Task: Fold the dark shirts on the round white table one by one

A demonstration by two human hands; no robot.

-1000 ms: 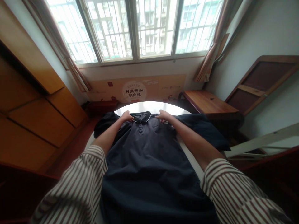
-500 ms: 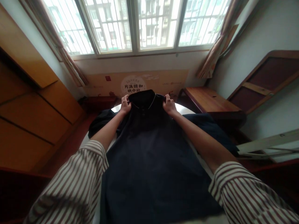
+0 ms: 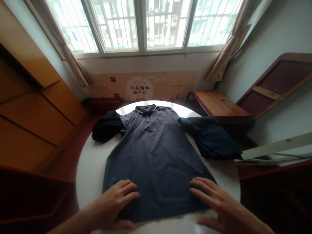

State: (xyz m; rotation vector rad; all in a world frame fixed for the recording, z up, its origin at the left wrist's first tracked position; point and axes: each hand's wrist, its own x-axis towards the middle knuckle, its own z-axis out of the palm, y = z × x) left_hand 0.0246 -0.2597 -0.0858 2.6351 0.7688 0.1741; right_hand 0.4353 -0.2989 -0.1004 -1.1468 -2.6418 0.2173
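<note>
Dark polo shirt point(image 3: 156, 162) lies front up on the round white desk point(image 3: 89, 175), collar point(image 3: 150, 109) toward the window point(image 3: 163, 26), hem point(image 3: 161, 215) toward the wearer. Hands well apart, fingers loosely spread, nothing clamped: left hand point(image 3: 119, 198) over one lower side, right hand point(image 3: 215, 200) over the other. Fingertips over the fabric; can't tell if they press on it. Black cloth bundle point(image 3: 107, 126) beside the left sleeve, folded navy garment point(image 3: 214, 136) beside the right one.

Handling, judged by look: light, soft, limp knit; not fragile, maybe a bit slippery on the smooth desktop; creases easily, mild wrinkles on the front. Collar and button placket point(image 3: 147, 117) likely the stiffer parts. Good holds: both hem corners, or both shoulder seams near the collar; a one-point pinch would probably let it sag.
</note>
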